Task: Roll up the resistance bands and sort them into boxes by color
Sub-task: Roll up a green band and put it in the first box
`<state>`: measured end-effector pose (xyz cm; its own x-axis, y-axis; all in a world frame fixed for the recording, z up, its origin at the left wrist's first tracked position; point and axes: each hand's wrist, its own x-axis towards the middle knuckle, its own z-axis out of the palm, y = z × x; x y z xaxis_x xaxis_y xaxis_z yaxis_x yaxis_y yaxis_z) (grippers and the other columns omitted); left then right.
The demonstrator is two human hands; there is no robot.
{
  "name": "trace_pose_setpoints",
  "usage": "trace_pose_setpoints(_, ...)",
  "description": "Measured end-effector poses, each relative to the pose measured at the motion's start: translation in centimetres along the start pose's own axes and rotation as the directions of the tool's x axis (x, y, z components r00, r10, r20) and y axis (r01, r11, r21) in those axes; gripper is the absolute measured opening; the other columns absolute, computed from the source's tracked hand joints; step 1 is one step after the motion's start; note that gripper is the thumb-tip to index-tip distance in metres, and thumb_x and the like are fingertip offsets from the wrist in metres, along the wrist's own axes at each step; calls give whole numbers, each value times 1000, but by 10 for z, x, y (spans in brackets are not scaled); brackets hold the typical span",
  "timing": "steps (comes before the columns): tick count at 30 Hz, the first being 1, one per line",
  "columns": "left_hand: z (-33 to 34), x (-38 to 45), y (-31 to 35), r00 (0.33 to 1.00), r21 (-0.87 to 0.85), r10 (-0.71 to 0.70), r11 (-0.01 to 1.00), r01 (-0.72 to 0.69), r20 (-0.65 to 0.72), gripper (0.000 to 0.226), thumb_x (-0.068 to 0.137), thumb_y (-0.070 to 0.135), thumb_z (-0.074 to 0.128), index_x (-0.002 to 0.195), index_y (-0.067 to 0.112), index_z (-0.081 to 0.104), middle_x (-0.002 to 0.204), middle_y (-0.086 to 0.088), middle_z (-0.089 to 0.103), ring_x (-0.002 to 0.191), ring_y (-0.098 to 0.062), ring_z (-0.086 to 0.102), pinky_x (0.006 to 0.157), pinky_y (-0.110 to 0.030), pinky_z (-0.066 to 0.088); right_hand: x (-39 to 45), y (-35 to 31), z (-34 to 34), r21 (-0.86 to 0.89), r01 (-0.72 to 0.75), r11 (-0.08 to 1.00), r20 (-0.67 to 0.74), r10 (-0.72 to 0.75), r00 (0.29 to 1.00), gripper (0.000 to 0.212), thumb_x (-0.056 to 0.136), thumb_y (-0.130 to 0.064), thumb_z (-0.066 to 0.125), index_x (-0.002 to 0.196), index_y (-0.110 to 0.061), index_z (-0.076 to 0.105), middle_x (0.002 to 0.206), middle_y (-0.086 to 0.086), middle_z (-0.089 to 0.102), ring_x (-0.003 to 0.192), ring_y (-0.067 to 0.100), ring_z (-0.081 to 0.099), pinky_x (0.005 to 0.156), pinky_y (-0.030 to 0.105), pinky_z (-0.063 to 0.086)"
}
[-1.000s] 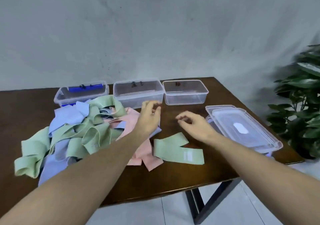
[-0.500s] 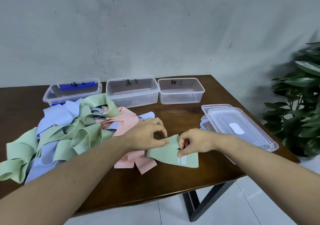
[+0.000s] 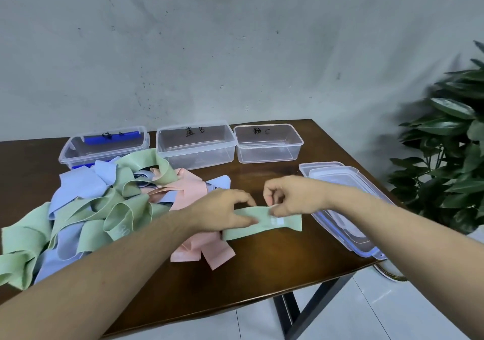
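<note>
On the brown table, near its front right part, a green band is lying flat, stretching from the left hand out past the right hand toward the stack of lids. The left hand is pressing down on the band's left end, its thumb and fingers closing together on the cloth. The right hand is pinching the band's upper edge near the middle, thumb and forefinger clamping on it while the other fingers are curling loosely above. A small white label is showing on the band just below that pinch. To the left, a loose pile of bands in green, blue and pink is sprawling across the table, with two pink ends reaching out under the left forearm and touching the green band's left end. Along the back edge three clear boxes are standing in a row: the left box with blue clips, the middle box and the right box, each carrying dark handwriting on its far wall. None of the boxes is holding a band. The lids are resting beside the right wrist, overhanging the table's right edge. A leafy plant is standing beyond the table on the right.
</note>
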<state>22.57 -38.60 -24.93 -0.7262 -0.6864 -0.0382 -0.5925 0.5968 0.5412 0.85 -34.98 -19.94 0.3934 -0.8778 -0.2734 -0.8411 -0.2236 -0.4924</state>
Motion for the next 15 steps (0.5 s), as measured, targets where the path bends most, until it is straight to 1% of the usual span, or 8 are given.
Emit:
trace_pose_setpoints(3, -8, -1, 17, 999, -196, -23, 981, 15, -38, 19, 90, 44, 66, 106, 34, 64, 96, 19, 67, 90, 3, 60, 80, -19, 47, -4, -9, -19, 86, 49, 995, -102, -41, 994, 12, 87, -20, 76, 85, -26, 66, 73, -11, 67, 61, 0, 55, 60, 16, 45)
trace_pose_setpoints(5, -13, 0, 29, 997, -327, -12, 945, -12, -72, 13, 95, 35, 63, 103, 25, 64, 87, 16, 66, 82, 1, 59, 77, -21, 46, -7, -16, -31, 168, 88, 982, -170, -59, 984, 8, 85, -19, 79, 86, -21, 72, 77, 0, 68, 62, 0, 55, 62, 15, 45)
trace_pose_setpoints(6, -16, 0, 34, 996, -413, -13, 911, -23, -84, 14, 97, 30, 61, 104, 18, 63, 88, 10, 67, 83, -3, 61, 78, -25, 48, -8, -18, -38, 198, 111, 974, -208, -69, 976, 7, 84, -18, 80, 86, -19, 74, 76, 3, 68, 62, 0, 54, 61, 13, 45)
trace_pose_setpoints(8, -22, -1, 47, 995, -601, -29, 798, -36, -98, 18, 101, 20, 55, 112, 7, 60, 97, -5, 73, 91, -17, 71, 84, -31, 55, -11, -22, -49, 214, 159, 964, -303, -89, 949, 7, 82, -16, 81, 87, -16, 76, 74, 1, 70, 62, -1, 56, 63, 14, 46)
trace_pose_setpoints(9, -28, -1, 55, 993, -656, -38, 753, -43, -108, 20, 102, 18, 53, 116, 6, 59, 99, -12, 75, 92, -22, 73, 83, -32, 57, -14, -23, -54, 204, 185, 961, -356, -104, 929, 8, 81, -15, 82, 87, -15, 76, 75, 1, 72, 64, 0, 58, 66, 16, 48)
trace_pose_setpoints(10, -32, -2, 59, 991, -682, -57, 730, -43, -123, 21, 103, 19, 51, 119, 8, 59, 96, -14, 75, 90, -23, 73, 79, -29, 58, -13, -25, -56, 204, 215, 955, -399, -120, 909, 9, 81, -14, 82, 88, -15, 76, 77, 0, 73, 67, 0, 60, 69, 18, 49)
trace_pose_setpoints(13, -43, -1, 70, 973, -730, -122, 681, -62, -196, 22, 104, 23, 48, 116, 13, 63, 91, -11, 76, 78, -16, 71, 60, -22, 53, -9, -25, -61, 234, 311, 921, -570, -129, 812, 30, 79, -13, 83, 106, -21, 70, 94, -10, 69, 81, -2, 62, 80, 16, 48)
trace_pose_setpoints(15, -46, 0, 76, 961, -798, -172, 599, -72, -216, 22, 105, 24, 47, 116, 15, 63, 93, -12, 76, 72, -13, 69, 53, -20, 50, -8, -21, -60, 316, 327, 891, -665, -39, 746, 50, 78, -24, 85, 120, -33, 60, 107, -7, 64, 88, 1, 62, 84, 18, 49)
